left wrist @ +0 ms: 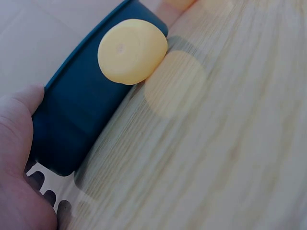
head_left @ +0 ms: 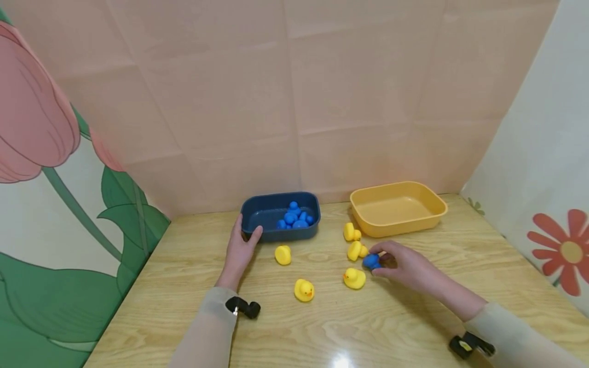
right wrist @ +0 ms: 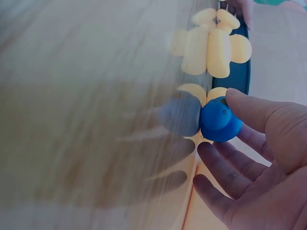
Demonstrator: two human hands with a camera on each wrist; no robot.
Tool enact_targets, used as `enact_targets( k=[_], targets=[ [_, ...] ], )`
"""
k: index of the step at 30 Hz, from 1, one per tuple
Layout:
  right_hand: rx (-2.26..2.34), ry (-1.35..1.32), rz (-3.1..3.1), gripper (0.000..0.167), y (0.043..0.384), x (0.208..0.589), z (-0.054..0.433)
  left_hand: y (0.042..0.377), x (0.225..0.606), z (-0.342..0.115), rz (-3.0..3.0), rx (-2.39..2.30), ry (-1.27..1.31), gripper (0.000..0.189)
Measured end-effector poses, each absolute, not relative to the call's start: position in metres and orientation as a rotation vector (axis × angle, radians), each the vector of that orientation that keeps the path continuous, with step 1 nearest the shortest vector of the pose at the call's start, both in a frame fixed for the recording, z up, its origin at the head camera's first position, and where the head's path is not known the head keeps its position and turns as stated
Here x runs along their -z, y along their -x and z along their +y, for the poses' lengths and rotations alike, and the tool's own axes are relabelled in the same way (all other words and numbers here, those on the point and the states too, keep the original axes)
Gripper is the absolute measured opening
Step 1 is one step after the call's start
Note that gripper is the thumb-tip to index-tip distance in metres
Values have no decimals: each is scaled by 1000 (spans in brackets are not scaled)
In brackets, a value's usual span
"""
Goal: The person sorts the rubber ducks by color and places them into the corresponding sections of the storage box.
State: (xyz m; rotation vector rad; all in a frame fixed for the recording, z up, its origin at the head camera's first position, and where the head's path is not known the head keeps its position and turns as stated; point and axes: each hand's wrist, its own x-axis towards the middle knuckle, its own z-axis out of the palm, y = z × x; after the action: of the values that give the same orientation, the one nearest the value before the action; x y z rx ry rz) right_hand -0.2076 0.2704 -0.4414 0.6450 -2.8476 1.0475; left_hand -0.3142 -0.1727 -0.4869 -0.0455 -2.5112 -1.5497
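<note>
My left hand holds the left end of a dark blue basin, the thumb at its near rim and the fingers around the end. Several blue rubber ducks lie in the basin's right half. My right hand pinches one blue rubber duck between thumb and fingers, low at the tabletop. Close to its left are a yellow rubber duck lying on its side and another yellow duck standing upright. In the left wrist view, a yellow duck's round base shows before the basin's wall.
A yellow basin with nothing in it stands at the back right, a tipped yellow duck beside its left corner. Another upright yellow duck sits nearer on the wooden table. A pink backdrop rises behind.
</note>
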Motion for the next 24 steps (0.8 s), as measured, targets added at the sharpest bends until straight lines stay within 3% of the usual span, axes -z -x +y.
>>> enact_targets(
  k=[24],
  targets=[
    [-1071, -567, -2878, 36, 208, 439, 265, 315, 488, -173, -2498, 1555, 51, 92]
  ],
)
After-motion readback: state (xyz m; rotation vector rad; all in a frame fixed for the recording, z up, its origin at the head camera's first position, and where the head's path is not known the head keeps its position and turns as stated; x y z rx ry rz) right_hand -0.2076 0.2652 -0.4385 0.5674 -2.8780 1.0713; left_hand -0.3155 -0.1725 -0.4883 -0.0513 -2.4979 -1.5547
